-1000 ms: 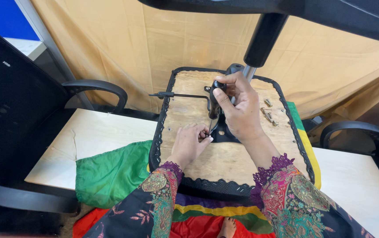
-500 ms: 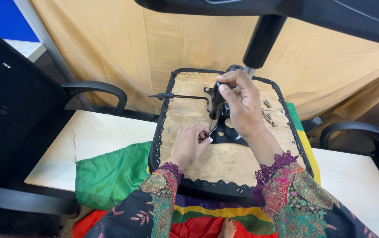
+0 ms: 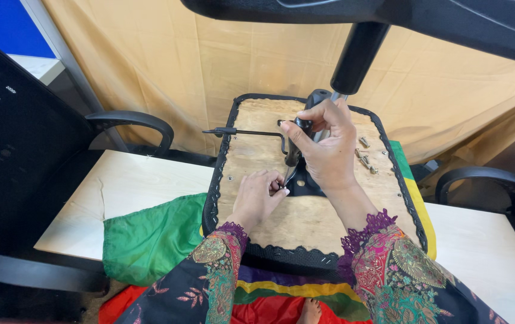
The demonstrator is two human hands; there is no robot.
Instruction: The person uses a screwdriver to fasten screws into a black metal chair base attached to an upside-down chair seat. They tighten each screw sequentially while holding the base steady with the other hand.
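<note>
An upturned chair seat [image 3: 305,222] lay on a white worktop [image 3: 149,186], its bare wooden underside facing up and a black fabric edge stapled around it. It rested on green cloth [image 3: 149,240] at the worktop's near edge, which seemingly cushioned the seat.

The right hand [image 3: 323,150] was clenched around a screwdriver [image 3: 294,153] near the middle of the seat. The tool stood almost upright, handle at the top, tip down and tilted slightly toward the person, so it could bear straight down on a fastener. The left hand [image 3: 257,195] rested on the wood, its fingertips pinched at the tip, probably steadying a screw; the screw itself was too small to make out.

A black metal bracket [image 3: 305,183] sat just beside the tip. Loose bolts [image 3: 365,153] lay toward the seat's right edge, within reach. A thin black lever [image 3: 245,133] stuck out past its left edge.
</note>
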